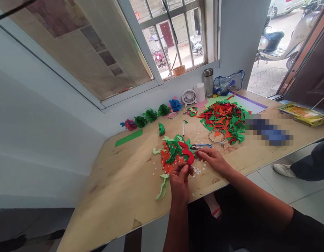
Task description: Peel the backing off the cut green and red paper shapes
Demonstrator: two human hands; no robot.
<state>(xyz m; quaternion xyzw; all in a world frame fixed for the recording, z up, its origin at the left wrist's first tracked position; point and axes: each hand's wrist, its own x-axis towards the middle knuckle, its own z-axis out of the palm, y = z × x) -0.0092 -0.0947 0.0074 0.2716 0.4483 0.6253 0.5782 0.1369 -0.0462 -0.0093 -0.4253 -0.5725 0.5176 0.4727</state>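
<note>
head view: the left hand [179,177] is narrowed in a pinch, its thumb and fingers holding the lower end of a red curved piece [188,153]. that piece sticks up from the fingertips towards one o'clock of this hand, tilted over the work pile. seen from the right hand [213,159], it lies between nine and ten o'clock, just beside the fingertips. the right hand's fingers are bent towards the piece; i cannot tell whether their tips meet, or whether anything small is between them.

at eleven o'clock of the left hand lies a pile of green and orange cut pieces [170,153], and at eight o'clock a pale green wavy strip [162,190]. white bits [199,171] are scattered near three o'clock. a blue-handled tool [201,146] lies near the right fingertips, at about eleven o'clock of that hand, with a metal ring [216,141] near twelve. further off, towards one o'clock, is a heap of red, orange and green scraps [227,119], on the same wooden table [120,185].
</note>
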